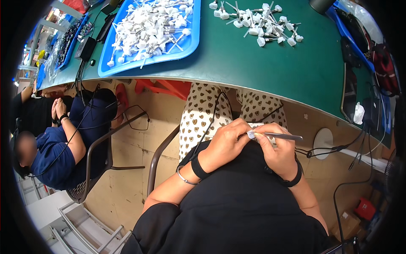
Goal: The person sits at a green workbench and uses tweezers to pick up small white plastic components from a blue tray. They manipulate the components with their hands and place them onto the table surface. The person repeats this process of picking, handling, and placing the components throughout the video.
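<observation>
Small white part (251,135), one, being worked above the lap, near.
Left hand (229,139) pinching it; right hand (277,148) gripping slim metal tool (285,136). Similar pieces: blue tray (148,64), far left; loose pile (264,24), far right; which are finished, cannot tell.

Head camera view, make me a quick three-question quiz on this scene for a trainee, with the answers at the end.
1. True or false: the shallow blue plastic tray heaped with small white plastic parts lies to the left of the loose white pile on the smooth green tabletop.

2. Multiple choice: where are the bare left hand and bare right hand?
A) inside the tray
B) off the table, in front of the black fabric top
C) flat on the tabletop

3. Open question: which hand holds the slim grey metal tool?

Key: 1. True. 2. B. 3. The right hand.
</observation>
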Demonstrator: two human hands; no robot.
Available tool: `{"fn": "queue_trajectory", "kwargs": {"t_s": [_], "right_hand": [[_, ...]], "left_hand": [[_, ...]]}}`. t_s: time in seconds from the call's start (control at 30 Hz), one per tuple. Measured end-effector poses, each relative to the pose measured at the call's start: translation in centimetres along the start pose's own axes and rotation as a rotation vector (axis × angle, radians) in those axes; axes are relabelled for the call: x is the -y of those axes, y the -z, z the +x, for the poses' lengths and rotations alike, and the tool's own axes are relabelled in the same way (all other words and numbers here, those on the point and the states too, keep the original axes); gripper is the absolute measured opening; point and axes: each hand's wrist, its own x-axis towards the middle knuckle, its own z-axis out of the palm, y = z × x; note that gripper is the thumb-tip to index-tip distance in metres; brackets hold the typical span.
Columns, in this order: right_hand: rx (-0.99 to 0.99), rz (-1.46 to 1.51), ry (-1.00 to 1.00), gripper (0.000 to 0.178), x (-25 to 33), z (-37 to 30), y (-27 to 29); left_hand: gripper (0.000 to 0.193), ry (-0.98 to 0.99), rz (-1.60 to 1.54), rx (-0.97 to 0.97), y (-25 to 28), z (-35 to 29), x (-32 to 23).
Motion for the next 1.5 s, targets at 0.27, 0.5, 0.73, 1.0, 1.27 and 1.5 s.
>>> {"fn": "queue_trajectory", "kwargs": {"t_s": [0.27,0.5,0.73,1.0,1.27,1.5], "right_hand": [[0.112,-0.095,0.180,0.010,-0.3,0.4,0.7],[-0.118,0.383,-0.177,0.017,-0.4,-1.2,0.5],[-0.222,0.476,-0.166,0.019,0.1,-1.4,2.0],[-0.214,0.439,-0.054,0.020,0.2,-1.3,2.7],[-0.305,0.398,-0.091,0.017,-0.3,-2.0,4.2],[-0.267,0.422,-0.039,0.016,-1.4,-2.4,4.1]], "left_hand": [[0.011,0.038,0.024,0.040,0.2,-0.1,0.3],[0.007,0.095,-0.119,-0.019,0.8,0.3,-0.2],[0.009,-0.313,0.152,-0.382,9.5,4.5,-6.9],[0.057,-0.351,1.074,-0.729,19.5,11.1,-7.8],[0.024,-0.516,0.668,0.006,3.2,19.3,-10.3],[0.032,-0.130,1.205,0.216,-4.1,30.4,-6.6]]}}
